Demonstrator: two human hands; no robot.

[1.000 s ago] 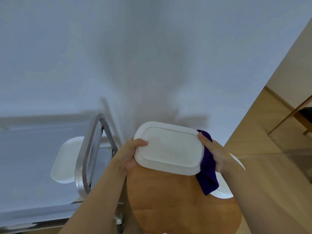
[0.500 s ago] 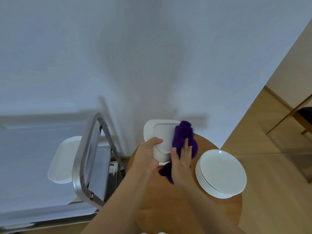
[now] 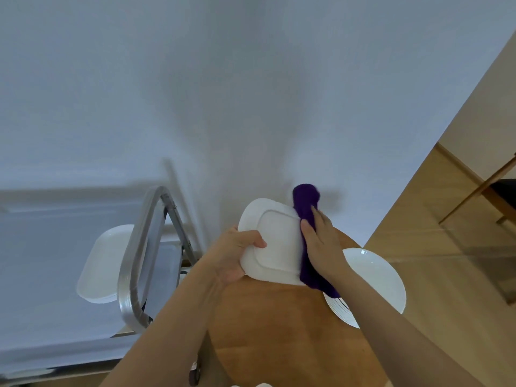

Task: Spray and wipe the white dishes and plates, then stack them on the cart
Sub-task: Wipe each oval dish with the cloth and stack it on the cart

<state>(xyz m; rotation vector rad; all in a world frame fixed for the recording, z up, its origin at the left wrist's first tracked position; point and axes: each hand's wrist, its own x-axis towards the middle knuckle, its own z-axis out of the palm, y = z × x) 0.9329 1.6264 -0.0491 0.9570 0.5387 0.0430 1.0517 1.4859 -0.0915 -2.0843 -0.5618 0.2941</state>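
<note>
I hold a white rectangular dish (image 3: 275, 244) tilted above the round wooden table (image 3: 282, 328), its underside facing me. My left hand (image 3: 233, 255) grips its left edge, thumb on the base. My right hand (image 3: 321, 244) presses a purple cloth (image 3: 305, 208) flat against the dish's right side; the cloth hangs down below my palm. A stack of round white plates (image 3: 374, 277) sits on the table to the right. Another white rectangular dish (image 3: 102, 263) lies on the cart's top shelf at left.
The metal cart (image 3: 139, 263) with its curved handle stands left of the table, against a white wall. Wooden floor and a chair leg (image 3: 480, 191) lie to the right. The spray bottle is not in view.
The dish has turned in my left hand and shows more of its underside. My right hand with the cloth has slid from the dish's middle to its right edge.
</note>
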